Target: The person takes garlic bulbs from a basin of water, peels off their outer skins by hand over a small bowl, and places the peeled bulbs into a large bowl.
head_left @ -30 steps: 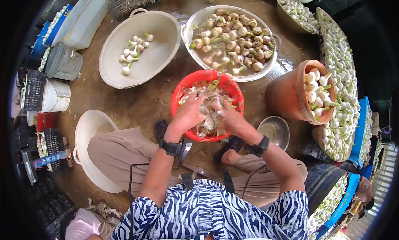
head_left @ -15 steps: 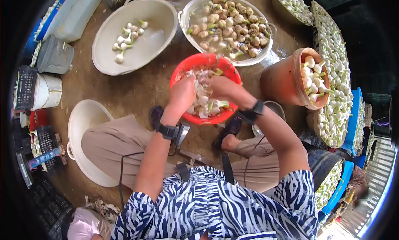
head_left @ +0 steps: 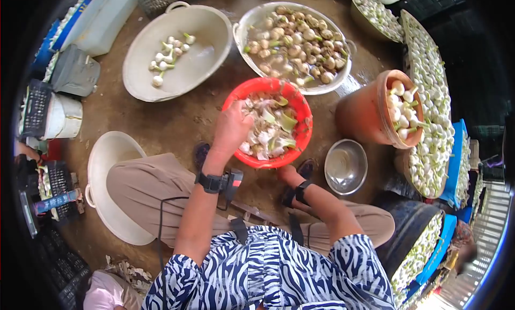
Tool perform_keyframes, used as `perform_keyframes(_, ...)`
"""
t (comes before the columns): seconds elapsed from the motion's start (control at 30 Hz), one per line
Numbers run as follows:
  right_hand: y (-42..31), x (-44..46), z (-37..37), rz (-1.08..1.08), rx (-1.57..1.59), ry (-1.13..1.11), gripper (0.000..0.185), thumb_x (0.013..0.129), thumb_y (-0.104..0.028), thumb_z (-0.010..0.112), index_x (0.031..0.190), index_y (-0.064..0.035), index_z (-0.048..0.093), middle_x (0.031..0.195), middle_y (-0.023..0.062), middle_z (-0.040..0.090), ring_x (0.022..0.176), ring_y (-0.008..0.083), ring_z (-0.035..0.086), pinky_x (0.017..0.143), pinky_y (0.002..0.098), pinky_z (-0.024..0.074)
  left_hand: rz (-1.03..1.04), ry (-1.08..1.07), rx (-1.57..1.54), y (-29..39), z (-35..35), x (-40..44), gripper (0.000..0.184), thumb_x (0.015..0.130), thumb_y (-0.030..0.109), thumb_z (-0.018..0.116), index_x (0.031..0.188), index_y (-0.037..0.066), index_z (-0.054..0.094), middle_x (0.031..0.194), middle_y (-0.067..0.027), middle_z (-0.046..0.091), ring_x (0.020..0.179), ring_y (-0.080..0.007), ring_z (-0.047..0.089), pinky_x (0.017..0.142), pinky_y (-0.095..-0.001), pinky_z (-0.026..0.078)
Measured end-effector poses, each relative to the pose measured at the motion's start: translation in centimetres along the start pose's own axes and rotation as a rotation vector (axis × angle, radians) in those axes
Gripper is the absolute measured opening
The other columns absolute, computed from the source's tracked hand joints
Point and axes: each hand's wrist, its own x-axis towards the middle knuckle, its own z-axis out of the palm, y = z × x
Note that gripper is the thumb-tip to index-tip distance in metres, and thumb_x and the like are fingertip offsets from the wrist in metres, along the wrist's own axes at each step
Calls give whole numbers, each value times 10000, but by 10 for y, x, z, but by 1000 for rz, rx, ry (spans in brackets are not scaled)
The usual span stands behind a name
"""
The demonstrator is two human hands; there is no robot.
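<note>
The red basin stands between the feet, filled with garlic peels and bits of green stalk. Over the basin's left side, my left hand has its fingers curled down at the peels. Whatever those fingers pinch is hidden. Just outside the basin's near rim, beside the shoe, is my right hand. Its fingers are not visible, so I cannot tell whether they hold anything. To the right, an orange bucket contains trimmed white garlic bulbs.
Beyond the red basin, a big pan holds unpeeled bulbs in murky water. A pale tub with several white bulbs lies left of it. A metal bowl sits right. Another tub is by the left knee.
My right hand has left the peels and come back to the basin's near side. My left hand stays over the basin's left side. The metal bowl is now uncovered by my arm.
</note>
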Motion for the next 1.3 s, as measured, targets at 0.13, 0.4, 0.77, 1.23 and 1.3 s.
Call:
perform_keyframes(0.13, 34, 3, 16, -19, 207, 208, 184, 789, -136, 519, 865, -30, 649, 873, 193, 651, 822, 355, 630, 705, 441, 504, 93, -140, -56, 0, -11, -2, 176, 745, 145, 580, 849, 4, 601, 751, -218, 598, 654, -384, 565, 614, -401, 474)
perform_keyframes(0.4, -57, -81, -310, 11, 237, 263, 160, 766, -148, 578, 759, 0, 637, 766, 191, 613, 677, 327, 608, 640, 390, 479, -159, -413, -1118, 11, -20, 0, 217, 840, 98, 588, 1040, 15, 607, 818, 4, 608, 603, -37, 548, 497, -175, 455)
perform_keyframes(0.77, -102, 14, -286, -168, 435, 136, 248, 816, -193, 608, 939, 22, 613, 872, 154, 646, 741, 291, 619, 715, 352, 492, -70, -477, -460, 10, 3, 28, 425, 843, 137, 520, 1253, 27, 485, 827, -155, 643, 645, -227, 640, 571, -329, 516)
perform_keyframes(1.23, 133, 212, -289, 332, -125, 666, 262, 746, -159, 606, 913, 43, 591, 941, 228, 617, 930, 375, 583, 812, 436, 471, 303, -288, -54, 26, 23, 76, 292, 789, 164, 608, 1038, 13, 581, 932, -186, 619, 829, -332, 606, 731, -412, 479)
perform_keyframes(1.3, 136, 233, -272, 388, -298, 490, 301, 730, -171, 625, 931, 52, 602, 927, 230, 625, 885, 378, 609, 774, 422, 495, 231, -425, -119, 35, 21, 77, 276, 811, 122, 597, 1064, 12, 595, 910, -156, 637, 825, -256, 627, 738, -342, 488)
